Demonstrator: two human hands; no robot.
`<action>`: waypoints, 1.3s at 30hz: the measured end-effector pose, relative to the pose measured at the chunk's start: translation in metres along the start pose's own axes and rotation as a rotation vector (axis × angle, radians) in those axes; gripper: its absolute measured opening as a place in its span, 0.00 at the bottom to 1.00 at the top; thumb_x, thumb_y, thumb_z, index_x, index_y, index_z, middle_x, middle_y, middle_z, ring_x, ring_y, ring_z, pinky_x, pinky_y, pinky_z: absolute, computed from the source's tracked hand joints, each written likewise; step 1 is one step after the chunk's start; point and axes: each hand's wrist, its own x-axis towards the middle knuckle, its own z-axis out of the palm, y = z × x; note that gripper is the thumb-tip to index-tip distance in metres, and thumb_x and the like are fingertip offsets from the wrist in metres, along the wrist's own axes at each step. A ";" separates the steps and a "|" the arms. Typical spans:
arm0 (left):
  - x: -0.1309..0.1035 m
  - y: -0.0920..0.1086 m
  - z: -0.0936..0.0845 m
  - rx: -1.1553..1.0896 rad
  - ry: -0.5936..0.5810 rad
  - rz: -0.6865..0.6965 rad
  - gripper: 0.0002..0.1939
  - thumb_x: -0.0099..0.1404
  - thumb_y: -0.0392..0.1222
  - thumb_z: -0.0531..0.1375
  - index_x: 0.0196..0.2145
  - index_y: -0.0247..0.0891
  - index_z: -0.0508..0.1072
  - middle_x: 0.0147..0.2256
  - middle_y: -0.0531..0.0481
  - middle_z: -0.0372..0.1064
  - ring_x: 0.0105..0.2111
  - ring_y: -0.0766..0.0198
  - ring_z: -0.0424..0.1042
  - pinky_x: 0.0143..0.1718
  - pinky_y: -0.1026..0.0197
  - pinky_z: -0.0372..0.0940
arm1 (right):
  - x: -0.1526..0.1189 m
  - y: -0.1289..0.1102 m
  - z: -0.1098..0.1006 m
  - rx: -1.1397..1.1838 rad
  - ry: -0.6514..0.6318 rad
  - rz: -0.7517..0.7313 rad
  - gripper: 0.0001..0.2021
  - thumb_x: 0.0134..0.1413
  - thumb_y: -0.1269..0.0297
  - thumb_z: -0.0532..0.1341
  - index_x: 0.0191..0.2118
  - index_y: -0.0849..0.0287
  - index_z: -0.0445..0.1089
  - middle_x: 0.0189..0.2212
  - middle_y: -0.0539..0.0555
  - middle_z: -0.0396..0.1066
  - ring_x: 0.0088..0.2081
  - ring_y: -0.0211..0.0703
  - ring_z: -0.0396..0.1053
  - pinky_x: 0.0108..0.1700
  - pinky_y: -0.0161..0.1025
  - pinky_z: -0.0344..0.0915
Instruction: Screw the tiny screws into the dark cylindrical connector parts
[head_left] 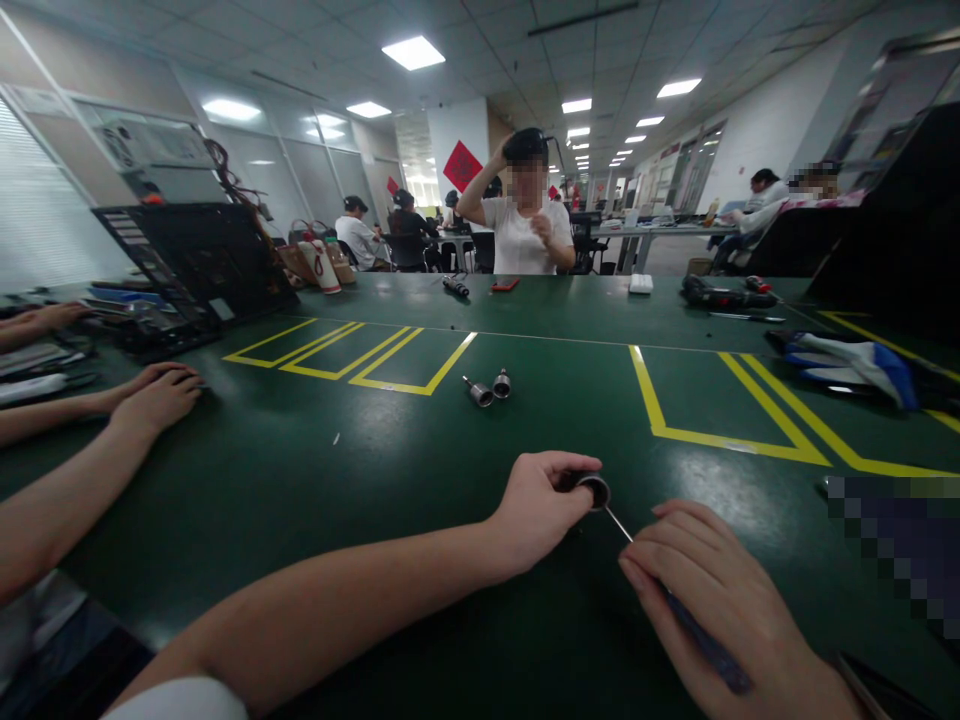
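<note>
My left hand (544,505) is closed around a cup-shaped metal bit (596,490), its round open mouth turned towards my right side. In my right hand (720,600) is a thin screwdriver (701,640) with a dark blue handle. Its slim shaft points up and left, with the end at the bit's rim or inside it; I cannot tell which. Farther off on the green table lie two similar metal bits side by side: one bit (480,393) has its shank pointing up and left, the other bit (502,384) stands close beside it.
Yellow tape (394,387) marks boxes on the green table (337,500). Blue-and-white gloves (862,365) and a dark power tool (709,293) lie right. A co-worker's hands (161,390) rest at left. Another person (529,215) is across the table.
</note>
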 end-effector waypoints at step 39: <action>-0.004 0.012 0.001 -0.218 0.017 -0.065 0.20 0.50 0.24 0.60 0.41 0.32 0.74 0.36 0.47 0.75 0.37 0.63 0.73 0.43 0.58 0.66 | -0.002 0.005 -0.001 0.000 -0.034 -0.023 0.09 0.51 0.78 0.55 0.38 0.61 0.65 0.28 0.52 0.69 0.33 0.42 0.68 0.45 0.46 0.63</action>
